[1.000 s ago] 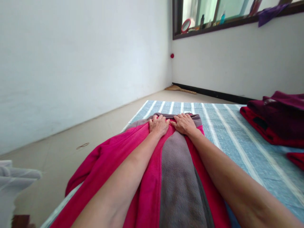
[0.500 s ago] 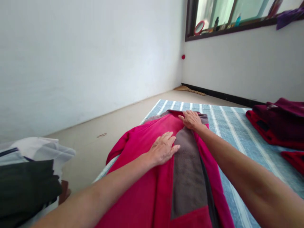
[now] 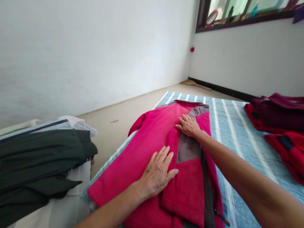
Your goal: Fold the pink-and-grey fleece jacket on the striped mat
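A pink and grey fleece jacket (image 3: 152, 152) lies flat on the striped blue sheet (image 3: 239, 139). The left hand (image 3: 158, 172) presses it near the middle, fingers spread; the right hand (image 3: 189, 126), farther, rests flat, fingers loosely together.

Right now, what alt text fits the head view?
Both hands press flat on a pink fleece jacket spread on a striped blue mat: left hand low, right hand near the collar. Dark folded clothes lie left, red garments right.
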Demonstrator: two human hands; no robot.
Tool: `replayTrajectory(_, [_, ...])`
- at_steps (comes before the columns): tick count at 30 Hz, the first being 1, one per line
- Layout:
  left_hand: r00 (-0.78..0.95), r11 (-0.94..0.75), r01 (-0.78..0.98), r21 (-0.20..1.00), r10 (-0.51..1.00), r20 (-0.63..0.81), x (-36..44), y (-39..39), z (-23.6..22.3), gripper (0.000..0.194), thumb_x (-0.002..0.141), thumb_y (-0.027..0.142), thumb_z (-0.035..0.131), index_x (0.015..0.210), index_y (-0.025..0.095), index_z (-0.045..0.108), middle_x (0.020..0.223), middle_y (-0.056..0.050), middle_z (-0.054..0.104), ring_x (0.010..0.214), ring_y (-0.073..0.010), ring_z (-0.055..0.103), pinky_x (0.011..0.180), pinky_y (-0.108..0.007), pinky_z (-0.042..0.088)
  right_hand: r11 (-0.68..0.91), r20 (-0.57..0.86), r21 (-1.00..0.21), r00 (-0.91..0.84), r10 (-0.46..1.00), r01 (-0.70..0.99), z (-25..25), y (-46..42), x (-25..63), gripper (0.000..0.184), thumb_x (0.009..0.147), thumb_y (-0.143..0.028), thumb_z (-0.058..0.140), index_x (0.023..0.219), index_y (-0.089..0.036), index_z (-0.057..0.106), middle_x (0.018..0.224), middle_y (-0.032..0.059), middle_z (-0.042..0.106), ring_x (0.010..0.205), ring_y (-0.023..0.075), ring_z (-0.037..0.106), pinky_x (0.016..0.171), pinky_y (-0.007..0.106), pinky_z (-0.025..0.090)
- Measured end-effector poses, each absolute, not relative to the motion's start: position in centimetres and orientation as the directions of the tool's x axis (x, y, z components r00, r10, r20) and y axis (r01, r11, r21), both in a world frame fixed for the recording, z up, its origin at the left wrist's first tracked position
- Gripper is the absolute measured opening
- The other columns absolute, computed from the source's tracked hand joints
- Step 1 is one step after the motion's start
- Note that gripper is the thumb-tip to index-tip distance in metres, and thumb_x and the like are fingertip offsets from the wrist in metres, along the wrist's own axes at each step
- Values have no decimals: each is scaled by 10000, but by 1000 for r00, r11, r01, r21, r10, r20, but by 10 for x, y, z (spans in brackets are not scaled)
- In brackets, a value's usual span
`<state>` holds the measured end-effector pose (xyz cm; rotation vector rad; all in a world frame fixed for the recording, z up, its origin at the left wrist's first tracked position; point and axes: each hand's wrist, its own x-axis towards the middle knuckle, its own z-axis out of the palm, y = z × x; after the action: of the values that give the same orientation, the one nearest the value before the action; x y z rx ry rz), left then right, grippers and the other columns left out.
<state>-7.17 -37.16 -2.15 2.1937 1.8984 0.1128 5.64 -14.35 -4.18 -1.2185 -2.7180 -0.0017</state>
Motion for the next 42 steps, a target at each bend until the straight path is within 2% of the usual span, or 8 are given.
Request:
replayTrajectory(3, [132, -124, 966, 225, 991, -20, -71, -389, -23, 569, 944, 450, 440, 1422, 146, 396, 1521, -159, 320, 1414, -283, 263, 1117, -518, 294, 687, 162, -63, -672, 722, 724, -30, -170, 55, 633, 964, -548, 353, 1434, -125, 373, 1481, 196, 353, 1389, 330, 269, 1088, 457, 245])
replayTrajectory(6, [143, -149, 964, 219, 989, 41, -70, -407, -26, 558, 942, 472, 436, 1414, 175, 417, 1514, -145, 344, 1407, -277, 283, 1122, -504, 289, 744, 152, -70, -730, 666, 664, -25, -214, 58, 619, 959, -562, 350, 1433, -166, 389, 1500, 156, 344, 1405, 307, 248, 1108, 433, 231])
replayTrajectory(12, [144, -131, 974, 187, 988, -56, -69, -426, -40, 581, 940, 488, 432, 1426, 171, 401, 1510, -131, 351, 1407, -277, 286, 1132, -535, 248, 822, 97, -139, -819, 566, 552, -42, -285, 77, 612, 969, -555, 310, 1405, -145, 437, 1470, 157, 395, 1388, 314, 288, 1101, 465, 261])
replayTrajectory(19, [150, -146, 970, 194, 989, -9, -68, -432, -45, 578, 943, 493, 422, 1432, 187, 391, 1509, -133, 355, 1407, -276, 284, 1125, -548, 242, 800, 105, -130, -794, 599, 587, -54, -289, 79, 593, 971, -541, 323, 1405, -155, 440, 1478, 155, 385, 1383, 293, 304, 1106, 453, 252])
replayTrajectory(26, [208, -206, 958, 198, 978, 12, -68, -457, -42, 778, 862, 659, 439, 1467, 185, 320, 1523, -147, 321, 1413, -315, 256, 1112, -580, 250, 797, 113, -139, -790, 603, 588, -56, -291, 78, 597, 966, -542, 331, 1404, -155, 451, 1474, 146, 399, 1382, 300, 305, 1107, 453, 255])
replayTrajectory(35, [196, -188, 960, 206, 981, -15, -66, -461, -36, 789, 835, 623, 527, 1458, 178, 337, 1528, -149, 306, 1414, -323, 254, 1115, -591, 252, 797, 133, -148, -787, 602, 585, -55, -294, 78, 580, 964, -531, 347, 1392, -159, 467, 1468, 135, 412, 1374, 299, 321, 1100, 465, 270])
replayTrajectory(39, [204, -222, 937, 269, 975, 93, -72, -461, -44, 690, 868, 563, 521, 1394, 126, 434, 1452, -169, 436, 1364, -324, 361, 1103, -581, 300, 794, 130, -142, -784, 607, 591, -54, -294, 78, 572, 968, -523, 346, 1387, -155, 471, 1455, 134, 430, 1367, 296, 335, 1101, 452, 266])
replayTrajectory(42, [109, -230, 888, 399, 947, 303, -82, -464, -50, 469, 929, 402, 474, 1290, 108, 531, 1302, -168, 591, 1265, -259, 502, 1070, -467, 410, 793, 125, -140, -784, 609, 593, -52, -294, 79, 570, 971, -518, 343, 1384, -147, 473, 1456, 140, 427, 1366, 289, 335, 1100, 440, 261])
